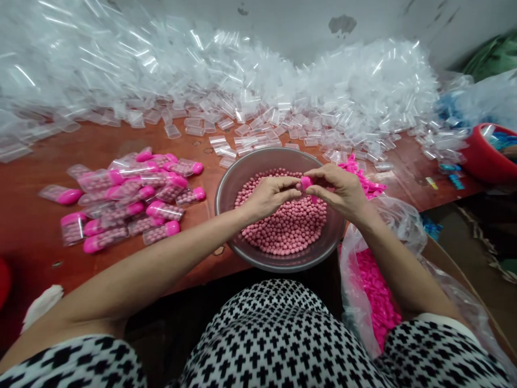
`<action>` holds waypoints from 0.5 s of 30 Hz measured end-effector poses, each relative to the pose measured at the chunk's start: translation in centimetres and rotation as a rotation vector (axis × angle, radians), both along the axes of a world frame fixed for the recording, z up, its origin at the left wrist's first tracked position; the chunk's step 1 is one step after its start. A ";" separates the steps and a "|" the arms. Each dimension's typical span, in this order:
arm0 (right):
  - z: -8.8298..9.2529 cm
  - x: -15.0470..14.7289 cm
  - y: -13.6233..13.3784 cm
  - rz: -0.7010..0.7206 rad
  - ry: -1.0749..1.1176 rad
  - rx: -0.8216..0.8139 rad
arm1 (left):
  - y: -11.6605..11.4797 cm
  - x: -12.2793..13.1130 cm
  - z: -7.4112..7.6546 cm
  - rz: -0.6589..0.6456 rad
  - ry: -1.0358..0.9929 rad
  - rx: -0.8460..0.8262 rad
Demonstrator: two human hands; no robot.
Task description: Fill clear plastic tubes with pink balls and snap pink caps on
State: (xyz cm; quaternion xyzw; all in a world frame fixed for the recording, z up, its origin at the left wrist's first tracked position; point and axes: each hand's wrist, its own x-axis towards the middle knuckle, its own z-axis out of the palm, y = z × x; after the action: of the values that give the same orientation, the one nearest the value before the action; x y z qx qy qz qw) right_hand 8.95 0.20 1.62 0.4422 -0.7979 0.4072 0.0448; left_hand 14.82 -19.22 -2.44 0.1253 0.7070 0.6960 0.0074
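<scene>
Over a grey basin (283, 263) of pink beads (278, 229), my two hands meet. My left hand (277, 195) pinches a small clear tube, mostly covered by the fingers. Against its end, my right hand (337, 188) grips a bright pink cap (306, 182) between thumb and fingers. Whether the cap is seated on the tube is hidden. Another bit of pink plastic shows just below the right fingertips. To the left lies a heap of filled tubes (133, 188) with pink caps and beads inside.
Clear empty tubes (242, 70) are piled high along the back of the red-brown table (194, 215). Loose pink caps (363, 178) lie right of the basin, above a plastic bag of pink caps (377, 291). A red tub (480, 156) with blue pieces stands far right.
</scene>
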 end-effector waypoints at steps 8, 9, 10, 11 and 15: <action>-0.5 0.6 0.1 0.010 0.238 0.105 | -0.2 0.7 0.4 0.073 0.107 -0.128; -0.6 0.8 0.2 0.015 0.274 0.113 | -0.2 0.8 0.4 0.084 0.139 -0.172; -0.8 1.0 0.3 0.021 0.309 0.117 | -0.2 0.8 0.4 0.099 0.175 -0.216; -0.9 1.2 0.4 0.029 0.338 0.120 | -0.3 0.8 0.4 0.109 0.208 -0.261; -1.2 1.7 0.8 0.082 0.379 0.117 | -0.2 0.7 -0.1 0.097 0.274 -0.398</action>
State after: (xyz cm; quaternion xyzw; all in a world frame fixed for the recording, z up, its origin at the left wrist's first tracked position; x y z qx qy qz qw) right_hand 10.65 0.97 0.40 0.5450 -0.7787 0.2712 0.1518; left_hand 15.47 -19.45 -2.52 0.1805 0.8298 0.5189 -0.0975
